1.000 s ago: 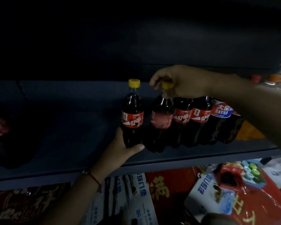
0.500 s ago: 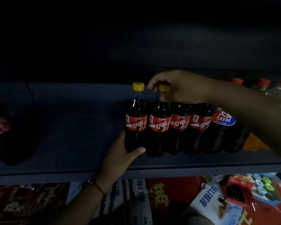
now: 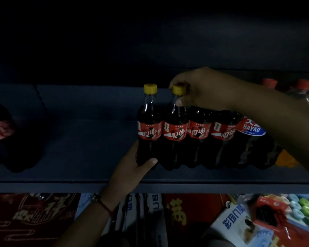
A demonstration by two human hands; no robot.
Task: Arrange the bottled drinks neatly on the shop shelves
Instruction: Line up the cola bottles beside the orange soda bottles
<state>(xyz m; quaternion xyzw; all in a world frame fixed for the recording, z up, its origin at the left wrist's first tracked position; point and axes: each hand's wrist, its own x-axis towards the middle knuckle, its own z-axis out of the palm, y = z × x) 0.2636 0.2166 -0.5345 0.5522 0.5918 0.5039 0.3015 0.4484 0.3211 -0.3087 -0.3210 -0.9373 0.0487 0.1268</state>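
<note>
Fingers (image 3: 175,82) of the right hand (image 3: 203,88) are curled over the yellow cap (image 3: 178,90) of the second cola bottle (image 3: 175,132), and the neck is pinched by the thumb below the cap. The base of the first cola bottle (image 3: 149,129) is gripped by the left hand (image 3: 132,168), with the thumb laid across its front. Both bottles are placed upright, touching each other, at the left end of a row of dark bottles on the dark shelf (image 3: 78,186). A bottle with a blue DAYAO label (image 3: 251,130) is seen further right in the row. Red-capped bottles (image 3: 269,83) are partly hidden behind the right forearm. Packaged goods (image 3: 239,223) are seen below the shelf.
</note>
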